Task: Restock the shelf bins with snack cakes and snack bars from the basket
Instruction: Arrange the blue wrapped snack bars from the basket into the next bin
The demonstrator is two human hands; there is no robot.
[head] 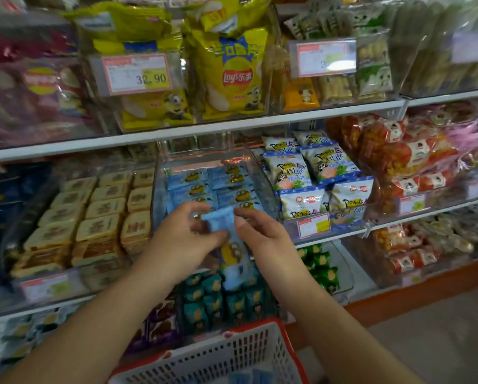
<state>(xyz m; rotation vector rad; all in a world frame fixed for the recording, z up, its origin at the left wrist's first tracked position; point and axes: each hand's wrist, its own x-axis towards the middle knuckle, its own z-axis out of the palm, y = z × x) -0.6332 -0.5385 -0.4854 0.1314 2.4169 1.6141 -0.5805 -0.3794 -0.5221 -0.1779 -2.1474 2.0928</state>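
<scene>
Head view, taking the clear bin [160, 189] on the middle shelf as landmark. Half filled with light-blue snack cakes [221, 187], rowed flat toward the back, front part looking less full.

Just in front of the bin's front wall and slightly below its rim: both hands together on a few more light-blue packets [229, 239]. Left hand [188, 234] on the left of the packets, thumb across the front face, fingers curled behind. Right hand [260, 231] on the right, pinching the upper edge between thumb and fingertips. Packets hanging with long axis roughly up and down, top ends level with the bin's front wall, lower ends dangling toward the shelf below; blurred, so exact count impossible to tell.

Well below the bin, at the bottom edge: red-rimmed white basket [204, 358], a bit of blue showing inside, probably more of the same.

Judged ahead: bin lying up and forward from both hands, both about equally near. Packets likely needing a lift over the front wall and a tilt from hanging to flat, to match the rows already inside.
</scene>
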